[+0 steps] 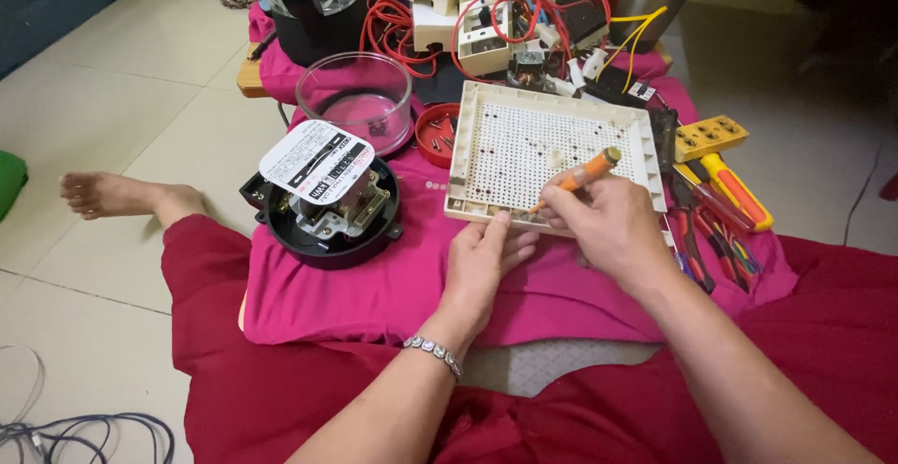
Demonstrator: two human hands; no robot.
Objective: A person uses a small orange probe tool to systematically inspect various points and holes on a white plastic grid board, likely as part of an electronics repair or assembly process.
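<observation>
Head view: your right hand [608, 225] has its fingers closed round an orange-handled screwdriver [578, 177], tip down at the near edge of the cream perforated panel [524, 146]. Your left hand [482, 263] pins that panel's near rim, fingers pressed on it, holding nothing else. The panel lies flat on the pink cloth [374, 286], mid-counter.

Progress, my read: the panel looks already off its unit and is being worked on at one spot. The black base with its motor [327, 207] sits open at the left edge (clear bowl [355, 99] behind it). Wired parts [496, 24] at the far edge look undone, nothing reassembled yet.
</observation>
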